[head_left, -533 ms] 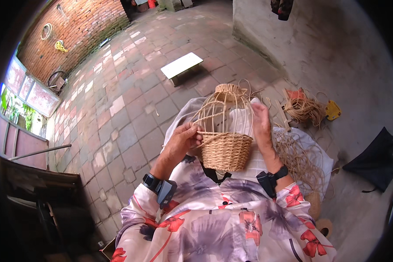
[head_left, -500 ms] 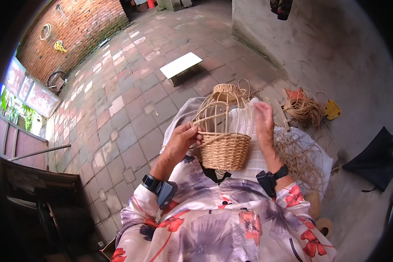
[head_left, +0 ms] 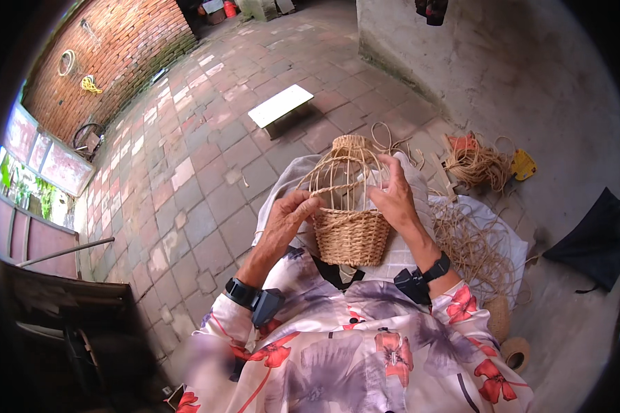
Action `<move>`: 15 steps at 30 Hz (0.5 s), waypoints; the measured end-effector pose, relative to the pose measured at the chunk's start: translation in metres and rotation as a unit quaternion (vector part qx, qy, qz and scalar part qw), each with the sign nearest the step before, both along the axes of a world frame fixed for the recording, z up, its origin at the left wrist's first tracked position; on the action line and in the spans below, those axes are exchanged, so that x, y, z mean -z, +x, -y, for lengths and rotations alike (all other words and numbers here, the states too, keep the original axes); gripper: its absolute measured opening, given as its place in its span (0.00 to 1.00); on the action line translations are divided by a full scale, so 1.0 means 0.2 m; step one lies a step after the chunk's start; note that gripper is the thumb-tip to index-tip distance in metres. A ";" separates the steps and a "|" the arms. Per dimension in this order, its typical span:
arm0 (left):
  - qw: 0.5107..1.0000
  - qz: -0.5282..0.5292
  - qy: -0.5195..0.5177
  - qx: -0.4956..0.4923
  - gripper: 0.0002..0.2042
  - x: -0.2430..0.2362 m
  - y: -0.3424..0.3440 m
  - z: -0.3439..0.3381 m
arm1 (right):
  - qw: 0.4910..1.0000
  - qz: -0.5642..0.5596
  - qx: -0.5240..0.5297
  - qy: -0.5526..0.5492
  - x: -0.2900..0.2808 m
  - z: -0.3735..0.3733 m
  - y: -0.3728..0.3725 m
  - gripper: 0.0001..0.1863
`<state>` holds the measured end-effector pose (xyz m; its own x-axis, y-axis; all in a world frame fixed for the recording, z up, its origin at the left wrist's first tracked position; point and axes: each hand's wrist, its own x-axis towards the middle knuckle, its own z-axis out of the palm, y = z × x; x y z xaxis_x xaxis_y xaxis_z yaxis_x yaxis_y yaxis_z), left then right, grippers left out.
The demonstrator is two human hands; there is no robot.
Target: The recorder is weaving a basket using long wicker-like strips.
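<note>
Pinching with thumb and fingers at the left side of the rim, the left hand (head_left: 288, 215) held the woven basket (head_left: 351, 237), which sat over the lap at the centre of the frame, its open wall of thin stakes (head_left: 350, 182) rising to a small woven ring (head_left: 352, 142). A thicker twisted strand (head_left: 337, 187) crossed those stakes from beside the left fingers. The right hand (head_left: 396, 196) was at the right side of the stakes, its thumb and forefinger spread apart; whether they pressed on a stake could not be told. The two hands were apart from each other, with the basket between them. Black straps with dark devices circled both wrists, and a flowered shirt (head_left: 337, 365) filled the lower middle of the frame. Right of the basket, loose fibres (head_left: 468, 234) lay tangled on a white sheet (head_left: 513, 241), with a bundle of tan cord (head_left: 477, 168) above them and a yellow object (head_left: 523, 165) just beside it. Dark fabric (head_left: 589, 241) was near the right edge. A low, white-topped stool (head_left: 281, 106) stood on the paving (head_left: 207, 186) at upper centre, and a brick wall (head_left: 131, 48) rose at upper left.
</note>
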<state>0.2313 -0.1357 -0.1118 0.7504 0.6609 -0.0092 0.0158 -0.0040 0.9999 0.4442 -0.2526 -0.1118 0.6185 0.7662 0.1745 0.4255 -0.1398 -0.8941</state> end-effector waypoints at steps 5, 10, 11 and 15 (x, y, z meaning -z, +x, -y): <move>0.998 -0.030 0.063 -0.008 0.13 -0.17 0.12 -0.01 | 1.000 -0.010 -0.011 -0.003 0.02 -0.03 0.00 0.33; 0.883 -0.103 0.450 -0.083 0.10 -0.12 0.24 0.02 | 0.999 0.002 -0.017 0.033 0.05 -0.03 0.01 0.33; 0.882 -0.096 0.451 -0.097 0.10 -0.12 0.25 0.04 | 0.999 0.003 -0.017 0.033 0.05 -0.04 0.01 0.33; 0.935 -0.069 0.328 -0.118 0.15 -0.12 0.25 0.10 | 1.000 0.004 -0.014 0.024 0.04 -0.03 0.00 0.33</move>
